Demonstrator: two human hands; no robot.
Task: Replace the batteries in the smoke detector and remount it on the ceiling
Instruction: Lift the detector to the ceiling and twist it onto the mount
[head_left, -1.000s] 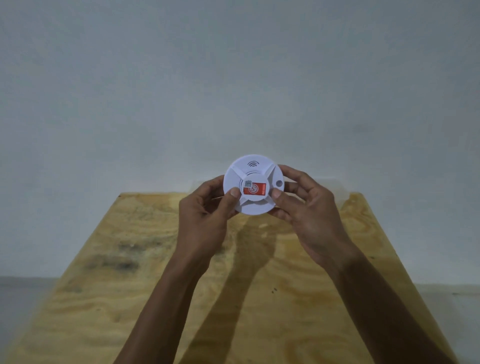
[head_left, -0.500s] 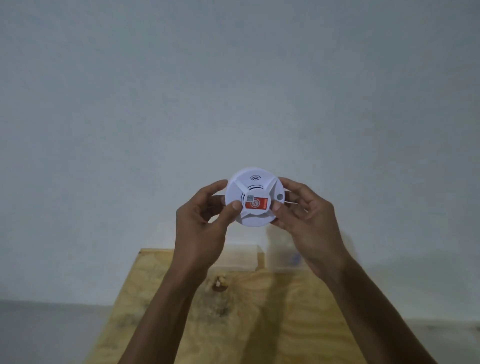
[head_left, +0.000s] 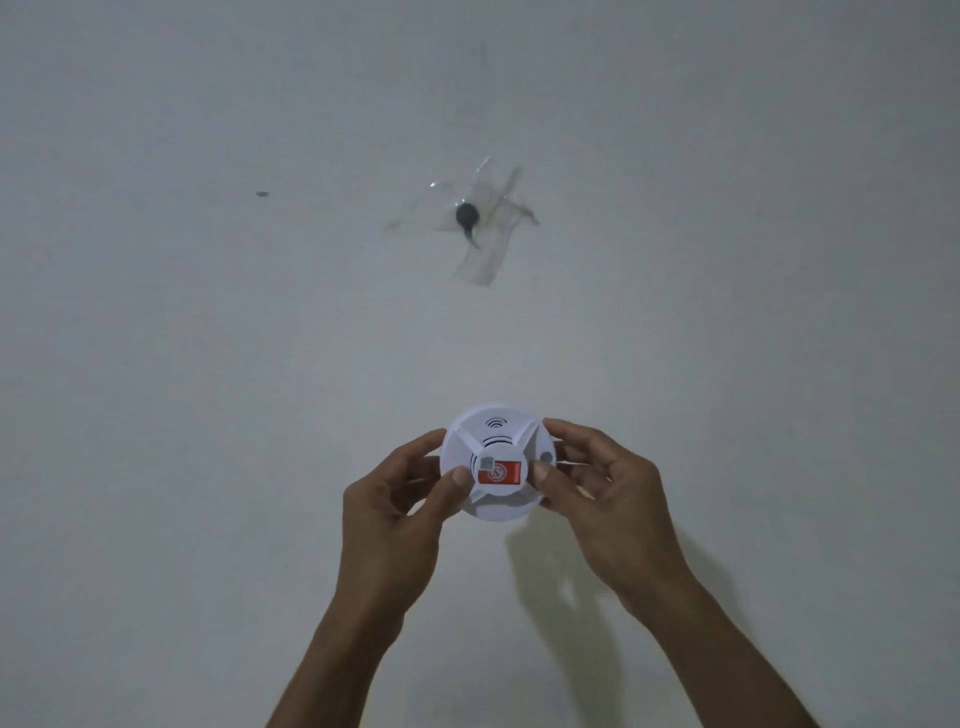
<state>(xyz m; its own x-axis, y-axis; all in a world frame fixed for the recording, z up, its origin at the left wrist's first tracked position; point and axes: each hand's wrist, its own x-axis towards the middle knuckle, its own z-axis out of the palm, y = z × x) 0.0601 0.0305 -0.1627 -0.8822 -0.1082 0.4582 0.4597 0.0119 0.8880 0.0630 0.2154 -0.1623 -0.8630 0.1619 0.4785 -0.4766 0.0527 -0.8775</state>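
White plastic fills the space between my palms: the smoke detector sits low in the centre of my view, face toward me, its red sticker roughly level and the small grey button at about three o'clock on the disc. My left hand pinches the rim at nine o'clock, thumb on the front and fingers curled behind; my right hand does the same at three o'clock. I hold it by the edges, I judge, so the back stays free to meet whatever it mounts on and so I can turn it once it seats.

At twelve o'clock from the detector, well apart from it, a dark round mount point sits on the pale ceiling under crossed strips of clear tape. That looks like my target. A small dark speck lies off at ten o'clock.

A second ago the wooden table lay under my hands and the detector floated above its far edge. Half a second ago only the table's near part showed at the bottom. Now the table is gone from view and the taped spot has appeared, so my head has tilted up. My grip on the rim is unchanged. Whether the new batteries are inside I cannot tell from the front.
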